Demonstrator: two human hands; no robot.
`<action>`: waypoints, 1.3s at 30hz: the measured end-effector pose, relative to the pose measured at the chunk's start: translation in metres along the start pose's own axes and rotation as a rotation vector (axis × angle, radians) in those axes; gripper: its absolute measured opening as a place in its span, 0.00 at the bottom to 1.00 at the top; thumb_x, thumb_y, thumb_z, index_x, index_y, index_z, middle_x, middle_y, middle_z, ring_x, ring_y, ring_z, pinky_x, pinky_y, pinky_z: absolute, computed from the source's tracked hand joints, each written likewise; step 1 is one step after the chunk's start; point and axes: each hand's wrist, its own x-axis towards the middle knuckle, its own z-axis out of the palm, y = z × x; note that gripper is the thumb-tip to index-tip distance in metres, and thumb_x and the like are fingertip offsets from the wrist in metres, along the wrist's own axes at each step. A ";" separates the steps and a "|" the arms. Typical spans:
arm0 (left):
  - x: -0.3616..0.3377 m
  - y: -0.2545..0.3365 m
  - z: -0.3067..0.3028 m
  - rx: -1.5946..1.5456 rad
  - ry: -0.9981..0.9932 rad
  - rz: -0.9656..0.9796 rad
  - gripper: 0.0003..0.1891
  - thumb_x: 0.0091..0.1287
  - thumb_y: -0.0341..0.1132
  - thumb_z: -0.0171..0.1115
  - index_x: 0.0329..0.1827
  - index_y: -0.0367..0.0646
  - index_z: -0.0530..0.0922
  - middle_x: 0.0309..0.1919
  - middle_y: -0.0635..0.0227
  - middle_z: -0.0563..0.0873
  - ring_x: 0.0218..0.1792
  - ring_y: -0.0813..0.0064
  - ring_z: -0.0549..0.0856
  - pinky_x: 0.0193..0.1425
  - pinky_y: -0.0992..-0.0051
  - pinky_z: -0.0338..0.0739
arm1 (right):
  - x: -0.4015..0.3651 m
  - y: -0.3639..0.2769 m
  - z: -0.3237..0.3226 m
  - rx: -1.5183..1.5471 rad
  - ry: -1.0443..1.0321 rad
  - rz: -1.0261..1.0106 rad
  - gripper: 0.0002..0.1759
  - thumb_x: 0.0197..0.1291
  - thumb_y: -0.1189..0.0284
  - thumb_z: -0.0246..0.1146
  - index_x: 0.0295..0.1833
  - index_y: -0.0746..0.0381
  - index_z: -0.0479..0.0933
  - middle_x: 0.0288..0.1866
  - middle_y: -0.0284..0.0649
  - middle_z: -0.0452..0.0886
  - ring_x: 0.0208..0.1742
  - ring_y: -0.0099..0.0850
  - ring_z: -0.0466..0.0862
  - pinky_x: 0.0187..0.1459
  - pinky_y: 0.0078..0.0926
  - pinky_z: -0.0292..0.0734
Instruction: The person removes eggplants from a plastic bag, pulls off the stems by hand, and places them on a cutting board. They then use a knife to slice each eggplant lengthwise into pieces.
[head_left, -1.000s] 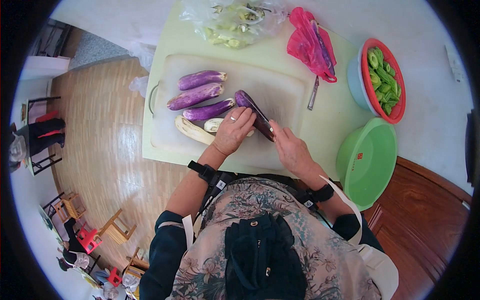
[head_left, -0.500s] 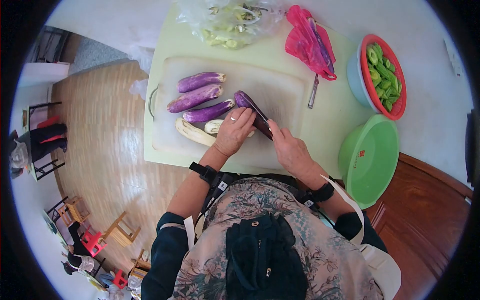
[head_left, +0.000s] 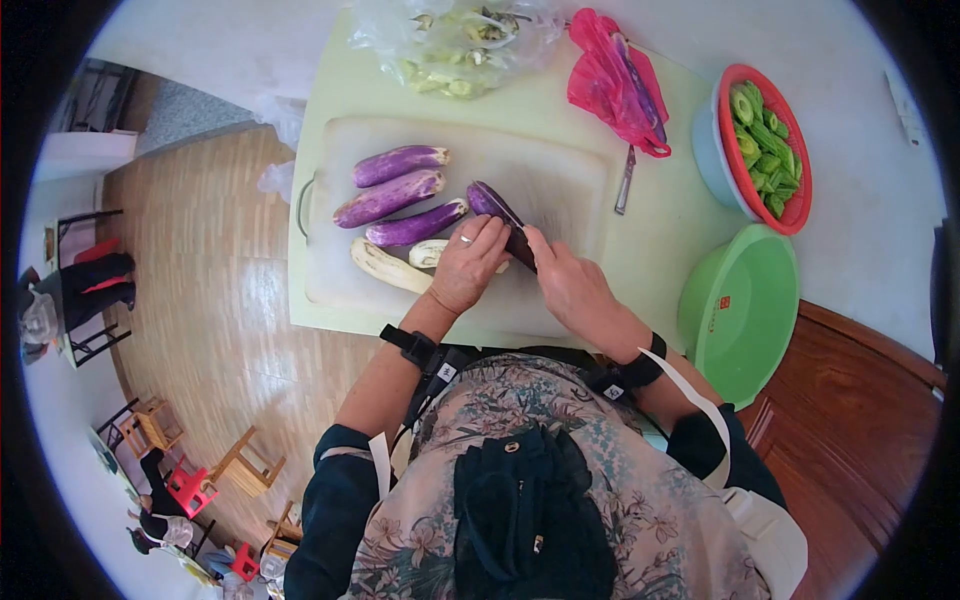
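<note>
On the white cutting board (head_left: 560,170), my left hand (head_left: 468,265) is closed over a purple eggplant (head_left: 484,198), pressing it down. My right hand (head_left: 580,290) grips a dark-bladed kitchen knife (head_left: 520,248), whose blade lies along the eggplant beside my left fingers. My right fingers hide most of the handle. Left of my hands lie several whole eggplants (head_left: 390,198) side by side. Below them are two pieces with pale cut faces, a long eggplant half (head_left: 388,268) and a shorter piece (head_left: 427,253) partly behind my left hand.
A clear plastic bag of green trimmings (head_left: 460,60) sits at the back. Beside it is a pink bag (head_left: 600,80) with an eggplant, and a metal utensil (head_left: 625,185). At the right are a red basket (head_left: 798,205) of sliced green vegetables and a green basin (head_left: 745,330).
My right hand has moved slightly forward and to the left with the knife along the eggplant. My left hand stays in place on it.
</note>
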 end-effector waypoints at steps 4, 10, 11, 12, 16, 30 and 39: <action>0.000 0.001 0.000 0.003 0.003 -0.005 0.24 0.48 0.32 0.67 0.50 0.33 0.77 0.51 0.59 0.76 0.54 0.60 0.75 0.59 0.63 0.73 | 0.011 0.000 0.004 0.016 0.017 -0.020 0.27 0.60 0.77 0.50 0.66 0.67 0.58 0.37 0.54 0.76 0.32 0.53 0.82 0.33 0.47 0.79; 0.002 0.002 0.000 -0.031 0.016 -0.028 0.24 0.47 0.32 0.67 0.50 0.33 0.77 0.50 0.60 0.77 0.54 0.60 0.75 0.58 0.63 0.73 | 0.028 -0.003 0.011 0.009 0.015 -0.022 0.27 0.60 0.77 0.51 0.66 0.66 0.59 0.37 0.55 0.76 0.35 0.54 0.82 0.36 0.47 0.78; 0.002 0.002 0.000 -0.016 0.017 -0.016 0.24 0.48 0.31 0.67 0.50 0.32 0.77 0.50 0.60 0.77 0.54 0.60 0.75 0.58 0.63 0.73 | 0.031 -0.003 0.013 0.015 0.006 -0.002 0.28 0.59 0.78 0.52 0.67 0.64 0.59 0.37 0.54 0.76 0.36 0.54 0.81 0.37 0.48 0.77; 0.003 0.001 -0.001 0.001 0.019 -0.003 0.24 0.48 0.31 0.67 0.50 0.32 0.77 0.50 0.60 0.77 0.54 0.60 0.75 0.58 0.63 0.73 | 0.034 -0.003 0.015 0.015 0.006 0.000 0.28 0.59 0.78 0.52 0.67 0.64 0.59 0.37 0.54 0.76 0.36 0.54 0.81 0.37 0.48 0.77; 0.004 0.000 -0.001 -0.011 0.036 0.013 0.24 0.48 0.31 0.66 0.49 0.32 0.77 0.50 0.60 0.77 0.54 0.60 0.76 0.58 0.63 0.73 | 0.042 -0.004 0.011 0.019 -0.011 -0.012 0.28 0.59 0.77 0.53 0.66 0.65 0.59 0.37 0.56 0.77 0.37 0.55 0.81 0.38 0.48 0.77; 0.006 0.002 -0.003 0.020 0.084 0.022 0.22 0.45 0.30 0.68 0.45 0.31 0.79 0.47 0.59 0.80 0.50 0.59 0.79 0.54 0.64 0.77 | 0.026 -0.004 -0.007 -0.044 -0.081 -0.056 0.20 0.61 0.76 0.51 0.58 0.70 0.64 0.33 0.58 0.79 0.35 0.53 0.83 0.35 0.46 0.79; 0.001 -0.002 0.003 0.016 0.087 0.014 0.21 0.49 0.33 0.67 0.47 0.34 0.79 0.50 0.60 0.78 0.53 0.62 0.77 0.56 0.64 0.74 | -0.001 -0.002 -0.020 -0.125 -0.144 -0.037 0.19 0.60 0.76 0.51 0.57 0.71 0.65 0.32 0.56 0.80 0.34 0.52 0.83 0.34 0.45 0.79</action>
